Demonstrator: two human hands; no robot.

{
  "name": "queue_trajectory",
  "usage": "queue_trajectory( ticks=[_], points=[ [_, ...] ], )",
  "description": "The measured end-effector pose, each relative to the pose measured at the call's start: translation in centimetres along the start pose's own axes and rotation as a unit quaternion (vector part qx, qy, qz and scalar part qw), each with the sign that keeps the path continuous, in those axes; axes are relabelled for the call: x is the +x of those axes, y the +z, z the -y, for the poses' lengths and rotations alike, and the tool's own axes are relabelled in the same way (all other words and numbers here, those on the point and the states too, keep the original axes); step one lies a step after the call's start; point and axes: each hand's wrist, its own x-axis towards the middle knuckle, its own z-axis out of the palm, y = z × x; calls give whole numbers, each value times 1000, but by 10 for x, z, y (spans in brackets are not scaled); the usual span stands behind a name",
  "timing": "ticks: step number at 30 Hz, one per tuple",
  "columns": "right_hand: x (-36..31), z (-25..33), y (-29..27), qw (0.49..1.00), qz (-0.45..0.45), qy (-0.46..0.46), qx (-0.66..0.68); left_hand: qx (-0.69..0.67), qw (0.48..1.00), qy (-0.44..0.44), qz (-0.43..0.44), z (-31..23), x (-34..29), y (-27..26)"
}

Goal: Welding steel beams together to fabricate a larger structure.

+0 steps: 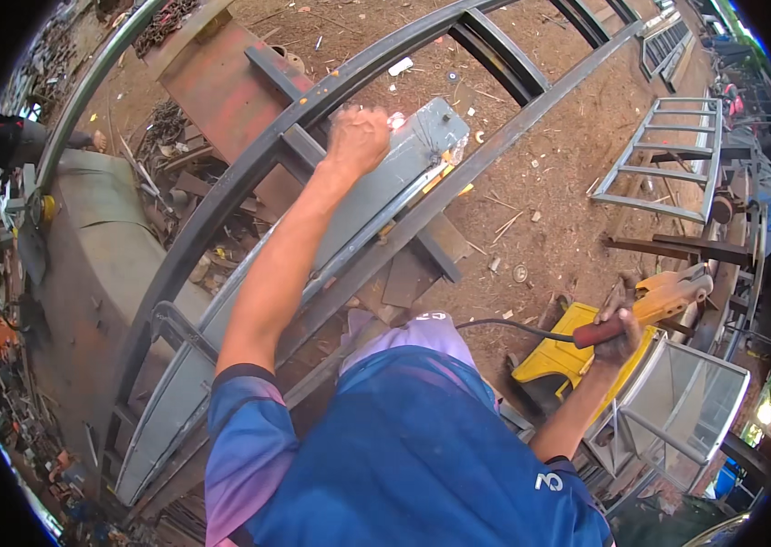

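My left hand [360, 139] is closed in a fist above a long grey metal plate [376, 189]. A small pale, shiny spot shows beside its fingers; whether they hold anything is hidden. The plate lies slantwise between the bars of a curved dark steel frame [262, 153] with several crossbars. Out to my right, my right hand [619, 321] is wrapped round the red handle of a welding electrode holder [672, 294]. Its worn orange jaws point away to the right, and no rod can be made out in them. A black cable [517, 323] runs from the handle toward my body.
Beneath my right arm stands a yellow plastic thing [557, 348], beside a metal-framed box with clear panels [684, 394]. A grey ladder-like frame [663, 155] lies on the dirt farther right. Scrap metal and a rusty red sheet [226, 87] are at left, near another person's hand [99, 140].
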Motion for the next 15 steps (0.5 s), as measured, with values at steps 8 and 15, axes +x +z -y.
queue_trajectory(
  ticks=[8,15],
  points=[
    [12,-17,3,984,-82,42,-153,-88,990,-111,6,14,35,-5],
    [18,-50,4,963,-120,11,-239,-64,988,-141,-14,7,-12,-12]
  ],
)
